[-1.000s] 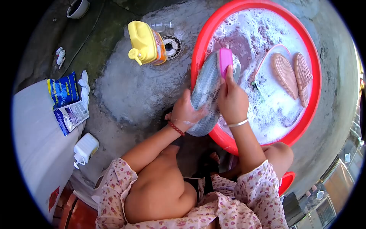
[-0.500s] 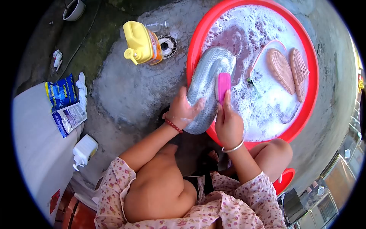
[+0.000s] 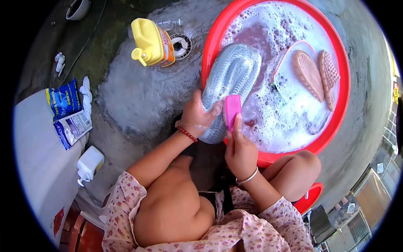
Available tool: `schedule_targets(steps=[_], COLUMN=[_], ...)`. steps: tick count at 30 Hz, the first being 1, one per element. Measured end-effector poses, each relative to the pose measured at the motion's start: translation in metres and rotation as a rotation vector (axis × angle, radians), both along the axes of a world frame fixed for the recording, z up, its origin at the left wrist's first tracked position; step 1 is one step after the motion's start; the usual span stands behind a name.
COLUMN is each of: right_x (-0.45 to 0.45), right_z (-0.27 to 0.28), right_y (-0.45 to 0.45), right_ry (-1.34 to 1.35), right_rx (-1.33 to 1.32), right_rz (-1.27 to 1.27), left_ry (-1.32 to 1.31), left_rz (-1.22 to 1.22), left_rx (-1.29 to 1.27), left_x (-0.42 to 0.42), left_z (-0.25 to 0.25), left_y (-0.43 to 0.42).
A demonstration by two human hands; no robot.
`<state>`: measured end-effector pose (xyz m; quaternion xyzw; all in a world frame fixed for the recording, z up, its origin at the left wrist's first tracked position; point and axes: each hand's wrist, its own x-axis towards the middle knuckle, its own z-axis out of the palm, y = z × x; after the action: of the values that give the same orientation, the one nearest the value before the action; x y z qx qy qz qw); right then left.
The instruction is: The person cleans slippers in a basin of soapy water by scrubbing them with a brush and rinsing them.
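A wet grey-blue slipper (image 3: 228, 69) with a braided-looking surface is tilted over the left rim of a red tub (image 3: 345, 80). My left hand (image 3: 198, 114) is closed round its near left side, thumb on top, with suds on the skin. In my right hand (image 3: 242, 154) is a pink scrubbing brush (image 3: 233, 106), its back facing up and its head against the slipper's near part. The bristles are mostly hidden. Foamy water (image 3: 285, 126) fills the tub, and a pair of pinkish slippers (image 3: 308, 75) floats at its right side.
A yellow pump jug (image 3: 147, 44) stands left of the tub beside a round drain cover (image 3: 181, 46). At far left, blue packets (image 3: 67, 101) and a white bottle (image 3: 91, 163) rest near a pale surface. A second red container (image 3: 311, 197) sits behind my knee.
The brush in my right hand has moved down and left along the slipper, toward my body. My left hand keeps its hold, and more of the slipper's far end now shows.
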<state>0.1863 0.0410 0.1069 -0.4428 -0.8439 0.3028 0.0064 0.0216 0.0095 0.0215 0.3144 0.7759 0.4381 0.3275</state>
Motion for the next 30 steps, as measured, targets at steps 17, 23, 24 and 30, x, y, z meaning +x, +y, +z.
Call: schedule_targets(steps=[17,23,24,30], right_x=[-0.043,-0.062,-0.047,-0.079], right_z=[-0.019,-0.032,-0.018,-0.006], right_y=[0.079,0.096,0.074,0.089], right_ry=[-0.13,-0.079,-0.037,-0.104], right_rx=[0.076,0.144,0.133,0.045], right_rz=[0.0,-0.072,-0.021,0.064], left_ry=[-0.02,0.041,0.059,-0.027], left_rz=[-0.011,-0.035,-0.023,0.021], left_rx=[-0.071,-0.096,-0.055,0.023], left_x=[0.0,-0.003,-0.001,-0.001], left_z=[0.008,0.004,0.002,0.006], left_y=[0.004,0.005,0.004,0.008])
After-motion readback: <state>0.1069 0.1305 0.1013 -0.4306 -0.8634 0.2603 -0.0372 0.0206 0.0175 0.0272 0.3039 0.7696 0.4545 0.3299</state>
